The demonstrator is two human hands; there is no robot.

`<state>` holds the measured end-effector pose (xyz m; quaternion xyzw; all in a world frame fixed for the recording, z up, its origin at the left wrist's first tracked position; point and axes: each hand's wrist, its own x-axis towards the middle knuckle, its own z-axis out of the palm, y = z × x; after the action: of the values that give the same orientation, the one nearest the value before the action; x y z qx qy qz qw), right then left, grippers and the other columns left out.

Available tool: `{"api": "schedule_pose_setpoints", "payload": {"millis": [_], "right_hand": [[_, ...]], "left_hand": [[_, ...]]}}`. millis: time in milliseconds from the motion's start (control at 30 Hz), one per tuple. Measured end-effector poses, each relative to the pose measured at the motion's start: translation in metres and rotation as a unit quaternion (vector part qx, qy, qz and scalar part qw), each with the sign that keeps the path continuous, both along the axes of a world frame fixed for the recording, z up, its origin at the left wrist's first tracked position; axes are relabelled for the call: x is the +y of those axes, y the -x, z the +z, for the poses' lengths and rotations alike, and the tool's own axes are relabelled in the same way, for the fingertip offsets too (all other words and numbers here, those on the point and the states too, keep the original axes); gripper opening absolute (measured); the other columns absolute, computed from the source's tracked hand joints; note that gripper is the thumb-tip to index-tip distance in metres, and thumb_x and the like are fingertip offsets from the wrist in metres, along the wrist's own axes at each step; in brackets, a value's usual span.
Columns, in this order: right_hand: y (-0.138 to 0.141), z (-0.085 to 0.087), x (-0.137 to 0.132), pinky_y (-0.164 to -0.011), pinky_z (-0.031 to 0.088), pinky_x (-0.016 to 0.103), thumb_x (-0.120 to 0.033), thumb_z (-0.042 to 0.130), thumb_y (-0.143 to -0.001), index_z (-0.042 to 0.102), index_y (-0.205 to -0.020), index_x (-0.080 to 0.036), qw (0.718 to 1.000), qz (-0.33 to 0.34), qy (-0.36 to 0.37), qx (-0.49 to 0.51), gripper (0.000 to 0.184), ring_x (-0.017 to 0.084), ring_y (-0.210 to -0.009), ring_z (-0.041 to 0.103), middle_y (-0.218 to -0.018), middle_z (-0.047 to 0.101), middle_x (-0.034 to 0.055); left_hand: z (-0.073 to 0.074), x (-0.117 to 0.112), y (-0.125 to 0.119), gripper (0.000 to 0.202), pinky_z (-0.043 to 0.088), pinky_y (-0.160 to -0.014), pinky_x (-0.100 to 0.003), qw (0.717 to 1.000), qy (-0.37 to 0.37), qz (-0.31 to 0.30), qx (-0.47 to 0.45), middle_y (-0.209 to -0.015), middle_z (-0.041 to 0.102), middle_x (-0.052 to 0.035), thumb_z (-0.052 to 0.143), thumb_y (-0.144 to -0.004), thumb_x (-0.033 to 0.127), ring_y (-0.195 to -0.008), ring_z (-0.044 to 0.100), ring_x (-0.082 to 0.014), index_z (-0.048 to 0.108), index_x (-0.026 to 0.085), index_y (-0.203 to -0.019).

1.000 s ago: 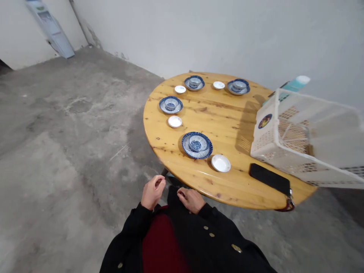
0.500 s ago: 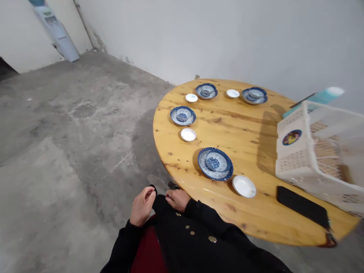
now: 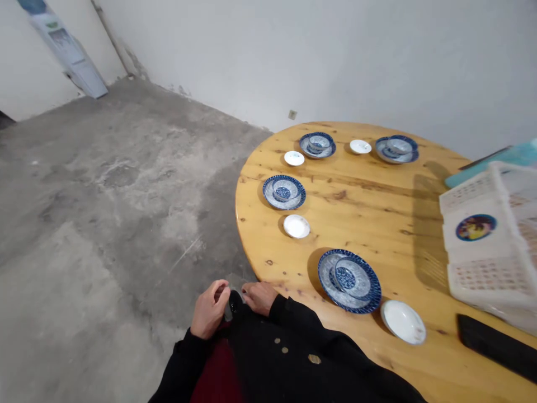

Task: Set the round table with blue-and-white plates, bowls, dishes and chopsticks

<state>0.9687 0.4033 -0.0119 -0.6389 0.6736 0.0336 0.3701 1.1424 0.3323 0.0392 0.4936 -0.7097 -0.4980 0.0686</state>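
Note:
Both my hands are low in front of my body, just off the near left edge of the round wooden table (image 3: pixel 369 207). My left hand (image 3: pixel 208 309) has curled fingers pinching the front edge of my black coat (image 3: pixel 293 358). My right hand (image 3: pixel 260 296) is closed on the same dark cloth, knuckles up, a thumb's width from the left hand. The nearest dish is a blue-patterned bowl on a blue-rimmed plate (image 3: pixel 349 279), with a small white saucer (image 3: pixel 403 321) beside it.
Further blue bowl-and-plate sets (image 3: pixel 284 191) (image 3: pixel 318 144) (image 3: pixel 396 149) and small white saucers (image 3: pixel 296 226) (image 3: pixel 294 158) (image 3: pixel 361 146) ring the table. A white plastic basket (image 3: pixel 490 246) stands at the right, a black flat case (image 3: pixel 495 347) in front of it. Bare concrete floor (image 3: pixel 104 212) lies left.
The view has swung left and drawn closer to the table, so the dishes sit further right and lower. My hands have come closer together on the coat front.

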Motion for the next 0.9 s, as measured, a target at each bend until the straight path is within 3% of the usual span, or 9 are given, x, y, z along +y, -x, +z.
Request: {"api": "schedule_pose_setpoints", "payload": {"millis": [200,333,533,733,900], "right_hand": [[0.007,-0.011,-0.033,-0.077,0.043,0.031,-0.03,0.045,-0.095,0.064,-0.117,-0.021,0.998,-0.054,-0.001,-0.018,0.03,0.025,-0.105,0.069,-0.115,0.073,0.0109],[0.011,-0.017,-0.071,-0.076,0.043,0.031,-0.029,0.043,-0.095,0.064,-0.115,-0.021,0.993,-0.114,0.002,0.001,0.03,0.025,-0.103,0.069,-0.114,0.073,0.0112],[0.01,-0.006,-0.155,-0.076,0.043,0.031,-0.03,0.044,-0.096,0.063,-0.119,-0.02,0.981,-0.191,0.032,0.015,0.032,0.025,-0.103,0.069,-0.116,0.072,0.0111],[-0.004,0.012,-0.252,-0.076,0.043,0.032,-0.033,0.045,-0.095,0.064,-0.119,-0.021,0.973,-0.225,0.047,0.025,0.033,0.026,-0.103,0.07,-0.117,0.073,0.0098],[-0.007,0.017,-0.305,-0.073,0.043,0.032,-0.033,0.045,-0.096,0.065,-0.116,-0.021,0.966,-0.253,0.045,0.032,0.031,0.027,-0.102,0.07,-0.116,0.073,0.0095]], "left_hand": [[-0.005,-0.059,0.027,0.033,0.049,-0.083,-0.028,0.996,0.001,-0.086,-0.017,-0.101,0.073,-0.0053,0.046,-0.088,0.044,-0.093,0.068,-0.0191,0.064,0.021,-0.104],[-0.01,-0.11,0.044,0.033,0.047,-0.08,-0.027,0.988,-0.004,-0.154,-0.013,-0.099,0.073,-0.0045,0.045,-0.089,0.043,-0.091,0.067,-0.0181,0.064,0.022,-0.103],[-0.007,-0.211,0.06,0.035,0.046,-0.08,-0.028,0.972,0.026,-0.232,0.014,-0.096,0.072,-0.0042,0.045,-0.089,0.045,-0.087,0.066,-0.0181,0.064,0.021,-0.105],[0.005,-0.315,0.063,0.035,0.045,-0.076,-0.027,0.968,0.049,-0.245,0.035,-0.089,0.071,-0.0032,0.045,-0.088,0.045,-0.082,0.065,-0.0175,0.065,0.02,-0.104],[0.0,-0.372,0.077,0.034,0.045,-0.075,-0.027,0.958,0.038,-0.279,0.048,-0.087,0.071,-0.0027,0.045,-0.088,0.043,-0.08,0.064,-0.0167,0.065,0.02,-0.103]]}}
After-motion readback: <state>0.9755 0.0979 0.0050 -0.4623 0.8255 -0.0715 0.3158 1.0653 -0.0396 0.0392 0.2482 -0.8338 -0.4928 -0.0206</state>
